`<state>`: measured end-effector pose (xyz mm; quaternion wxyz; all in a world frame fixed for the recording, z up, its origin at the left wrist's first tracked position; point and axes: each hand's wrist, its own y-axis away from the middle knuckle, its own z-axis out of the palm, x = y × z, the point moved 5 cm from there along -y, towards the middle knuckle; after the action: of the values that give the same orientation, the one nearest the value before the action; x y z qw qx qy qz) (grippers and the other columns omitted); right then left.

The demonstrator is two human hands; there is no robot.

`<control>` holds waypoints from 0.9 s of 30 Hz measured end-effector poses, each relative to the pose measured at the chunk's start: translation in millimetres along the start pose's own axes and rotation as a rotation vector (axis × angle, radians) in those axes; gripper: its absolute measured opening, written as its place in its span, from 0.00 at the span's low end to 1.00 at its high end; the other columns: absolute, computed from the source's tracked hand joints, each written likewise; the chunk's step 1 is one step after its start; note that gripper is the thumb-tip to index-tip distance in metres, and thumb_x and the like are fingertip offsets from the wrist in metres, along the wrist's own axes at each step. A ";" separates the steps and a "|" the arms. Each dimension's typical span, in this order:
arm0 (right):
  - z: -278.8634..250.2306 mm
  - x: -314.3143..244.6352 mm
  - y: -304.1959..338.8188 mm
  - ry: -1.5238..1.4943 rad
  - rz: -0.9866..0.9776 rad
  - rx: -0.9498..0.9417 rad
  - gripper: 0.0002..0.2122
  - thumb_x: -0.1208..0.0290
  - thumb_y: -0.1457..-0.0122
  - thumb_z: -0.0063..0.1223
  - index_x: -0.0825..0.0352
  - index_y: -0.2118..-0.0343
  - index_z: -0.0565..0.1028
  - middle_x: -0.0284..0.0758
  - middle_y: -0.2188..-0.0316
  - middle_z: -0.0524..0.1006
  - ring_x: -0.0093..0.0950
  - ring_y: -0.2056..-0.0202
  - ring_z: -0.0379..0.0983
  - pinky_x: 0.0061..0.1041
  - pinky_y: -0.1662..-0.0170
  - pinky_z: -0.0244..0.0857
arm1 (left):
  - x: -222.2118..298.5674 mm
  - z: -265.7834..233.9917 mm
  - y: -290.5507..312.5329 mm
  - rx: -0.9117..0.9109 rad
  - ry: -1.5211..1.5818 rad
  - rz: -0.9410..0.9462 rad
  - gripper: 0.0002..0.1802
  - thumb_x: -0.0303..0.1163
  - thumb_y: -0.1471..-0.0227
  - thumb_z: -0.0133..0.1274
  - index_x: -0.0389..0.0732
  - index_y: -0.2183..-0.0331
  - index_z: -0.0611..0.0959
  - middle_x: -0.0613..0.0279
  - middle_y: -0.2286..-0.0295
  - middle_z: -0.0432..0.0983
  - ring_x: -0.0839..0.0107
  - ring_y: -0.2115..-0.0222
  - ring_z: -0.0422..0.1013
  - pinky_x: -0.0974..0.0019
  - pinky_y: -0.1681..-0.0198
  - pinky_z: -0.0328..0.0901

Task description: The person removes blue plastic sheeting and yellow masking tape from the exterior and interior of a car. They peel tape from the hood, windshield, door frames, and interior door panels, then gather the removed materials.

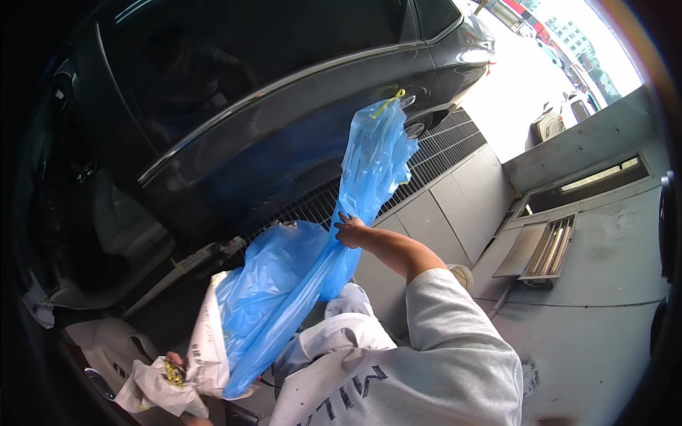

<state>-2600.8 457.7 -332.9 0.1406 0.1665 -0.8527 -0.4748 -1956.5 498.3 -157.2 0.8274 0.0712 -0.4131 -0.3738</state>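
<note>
A long sheet of translucent blue plastic film [284,263] runs from low at the left up toward the rear of a dark car [284,135]. My right hand [349,231] is closed round its gathered middle. Past that hand the film's upper end carries yellow tape [387,104] and lies against or in front of the car's rear side. Printed whitish paper [208,348] joins the film's lower end. Down at the left, my left hand [177,361] is closed on a crumpled wad of this paper with yellow tape in it; the wad hides most of the fingers.
Left of me, a beige door panel [106,341] stands beside the car's open doorway. Floor grating [455,138] runs alongside the car. On the right, a grey wall [597,263] carries a lamp fixture [547,248]. Another vehicle [558,119] stands in bright light outside.
</note>
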 end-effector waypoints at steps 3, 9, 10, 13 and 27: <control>64.9 -5.1 -37.4 -0.824 0.250 0.010 0.23 0.62 0.42 0.54 0.62 0.43 0.75 0.46 0.41 0.74 0.41 0.38 0.69 0.52 0.33 0.58 | -20.4 -17.3 51.1 0.605 -0.366 0.366 0.25 0.44 0.36 0.46 0.38 0.44 0.74 0.49 0.43 0.70 0.56 0.48 0.73 0.47 0.46 0.70; -21.5 -208.9 63.1 -1.370 -0.659 0.231 0.18 0.65 0.47 0.53 0.75 0.60 0.77 0.59 0.62 0.79 0.56 0.56 0.76 0.48 0.54 0.70 | -211.6 97.0 -80.1 1.137 -0.236 0.361 0.20 0.38 0.31 0.45 0.39 0.43 0.76 0.64 0.48 0.75 0.68 0.49 0.72 0.66 0.46 0.69; -43.3 -225.5 92.0 -1.312 -0.718 0.217 0.18 0.63 0.44 0.53 0.75 0.59 0.77 0.59 0.62 0.79 0.55 0.55 0.76 0.47 0.53 0.70 | -233.0 123.4 -104.6 1.191 -0.261 0.257 0.20 0.38 0.31 0.46 0.39 0.43 0.76 0.63 0.49 0.75 0.68 0.49 0.72 0.66 0.46 0.69; -97.4 -232.9 178.2 -1.044 -1.197 0.231 0.19 0.57 0.38 0.55 0.75 0.65 0.75 0.56 0.67 0.79 0.53 0.60 0.77 0.45 0.55 0.70 | -231.8 175.7 -141.1 0.912 -0.298 0.027 0.20 0.37 0.33 0.47 0.40 0.43 0.76 0.62 0.49 0.76 0.67 0.49 0.73 0.65 0.46 0.69; -55.9 -196.3 83.4 -1.132 -0.721 0.118 0.18 0.60 0.39 0.57 0.68 0.52 0.78 0.46 0.58 0.82 0.46 0.57 0.80 0.40 0.53 0.73 | -268.3 138.6 -124.7 0.001 -0.124 -0.495 0.21 0.33 0.39 0.55 0.41 0.45 0.78 0.56 0.51 0.78 0.63 0.51 0.75 0.62 0.46 0.69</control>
<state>-2413.4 538.2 -249.1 -0.5046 0.1735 -0.7106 -0.4585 -2230.1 617.9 -289.6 0.6835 0.1476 -0.4335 -0.5685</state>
